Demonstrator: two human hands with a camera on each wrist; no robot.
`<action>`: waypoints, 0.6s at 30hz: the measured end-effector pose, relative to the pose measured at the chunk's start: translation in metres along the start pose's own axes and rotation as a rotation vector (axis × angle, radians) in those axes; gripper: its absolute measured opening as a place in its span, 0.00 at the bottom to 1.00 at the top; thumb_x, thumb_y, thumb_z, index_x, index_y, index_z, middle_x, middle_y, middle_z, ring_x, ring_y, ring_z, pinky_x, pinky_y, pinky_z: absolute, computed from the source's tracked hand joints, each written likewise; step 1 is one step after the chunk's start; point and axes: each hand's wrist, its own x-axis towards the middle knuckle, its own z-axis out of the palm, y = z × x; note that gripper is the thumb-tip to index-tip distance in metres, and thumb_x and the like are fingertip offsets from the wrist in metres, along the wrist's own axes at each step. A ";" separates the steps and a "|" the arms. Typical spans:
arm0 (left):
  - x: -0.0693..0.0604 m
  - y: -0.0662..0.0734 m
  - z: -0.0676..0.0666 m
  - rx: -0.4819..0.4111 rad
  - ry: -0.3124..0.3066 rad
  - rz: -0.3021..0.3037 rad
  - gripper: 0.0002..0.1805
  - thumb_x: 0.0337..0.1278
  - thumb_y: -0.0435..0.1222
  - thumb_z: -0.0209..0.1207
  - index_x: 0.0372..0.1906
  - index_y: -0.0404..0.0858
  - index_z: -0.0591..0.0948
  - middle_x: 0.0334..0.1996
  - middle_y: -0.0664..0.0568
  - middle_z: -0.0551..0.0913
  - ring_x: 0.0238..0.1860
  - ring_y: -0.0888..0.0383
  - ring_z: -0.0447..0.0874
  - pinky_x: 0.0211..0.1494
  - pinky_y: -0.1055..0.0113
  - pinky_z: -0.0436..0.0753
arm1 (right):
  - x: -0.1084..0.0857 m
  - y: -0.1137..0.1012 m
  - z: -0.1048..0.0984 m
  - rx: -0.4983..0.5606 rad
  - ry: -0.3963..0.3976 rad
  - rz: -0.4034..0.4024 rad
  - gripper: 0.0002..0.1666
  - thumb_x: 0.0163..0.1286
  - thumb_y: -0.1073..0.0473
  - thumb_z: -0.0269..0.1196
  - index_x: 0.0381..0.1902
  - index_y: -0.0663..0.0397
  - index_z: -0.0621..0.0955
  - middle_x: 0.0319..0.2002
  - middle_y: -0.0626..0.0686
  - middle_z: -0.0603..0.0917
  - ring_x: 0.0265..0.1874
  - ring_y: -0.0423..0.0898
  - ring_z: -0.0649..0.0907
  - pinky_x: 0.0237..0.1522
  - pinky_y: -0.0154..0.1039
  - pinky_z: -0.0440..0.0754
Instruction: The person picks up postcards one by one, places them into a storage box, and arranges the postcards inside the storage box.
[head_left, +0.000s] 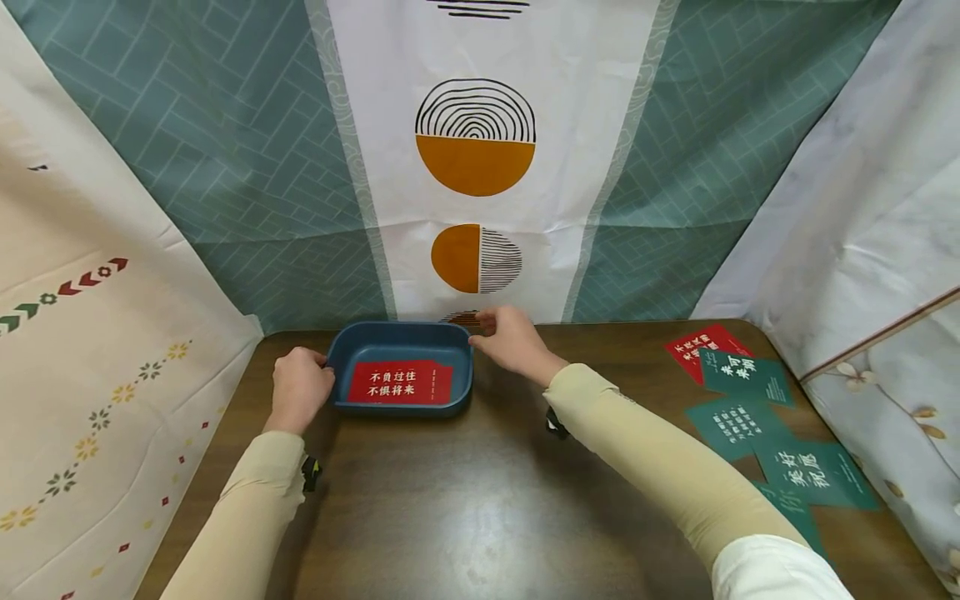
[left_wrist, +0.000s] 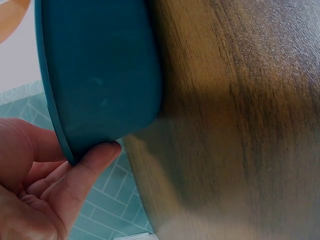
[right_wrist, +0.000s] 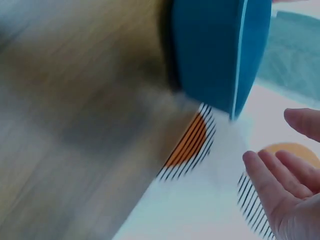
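Observation:
A dark blue tray (head_left: 401, 411) with rounded corners stands at the far edge of the table, and a red card (head_left: 442, 383) with white characters lies inside it. At the tray's left end my left hand (head_left: 296, 387) pinches the rim; in the left wrist view its thumb and fingers (left_wrist: 97, 156) grip the tray's corner (left_wrist: 100, 70) from both sides. Just beyond the tray's right end hovers my right hand (head_left: 517, 343). The right wrist view shows that hand (right_wrist: 292, 185) with fingers spread, apart from the tray (right_wrist: 210, 55).
On the right of the brown wooden table (head_left: 480, 500) lie several overlapping green cards (head_left: 813, 475) and a red card (head_left: 693, 346). A patterned cloth (head_left: 472, 208) hangs right behind the table, with more hanging cloth at the left and right sides.

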 end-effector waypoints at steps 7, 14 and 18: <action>-0.001 0.000 -0.001 0.005 0.012 0.010 0.16 0.53 0.34 0.55 0.41 0.26 0.83 0.39 0.32 0.84 0.37 0.35 0.80 0.40 0.46 0.81 | -0.013 0.045 -0.035 -0.125 0.077 0.076 0.31 0.59 0.48 0.64 0.57 0.56 0.76 0.56 0.53 0.80 0.57 0.50 0.77 0.57 0.46 0.75; -0.001 0.000 0.000 0.014 0.030 0.034 0.15 0.53 0.34 0.55 0.40 0.27 0.84 0.37 0.32 0.84 0.37 0.34 0.80 0.40 0.46 0.80 | -0.032 0.118 -0.063 -0.251 0.034 0.256 0.46 0.62 0.39 0.58 0.68 0.64 0.61 0.68 0.66 0.62 0.68 0.64 0.61 0.64 0.59 0.64; -0.001 0.001 0.001 0.019 0.035 0.049 0.15 0.52 0.33 0.55 0.39 0.27 0.84 0.36 0.33 0.85 0.36 0.35 0.81 0.39 0.47 0.80 | -0.044 0.153 -0.078 -0.321 -0.002 0.352 0.55 0.63 0.36 0.55 0.69 0.74 0.52 0.70 0.77 0.46 0.69 0.74 0.46 0.66 0.67 0.50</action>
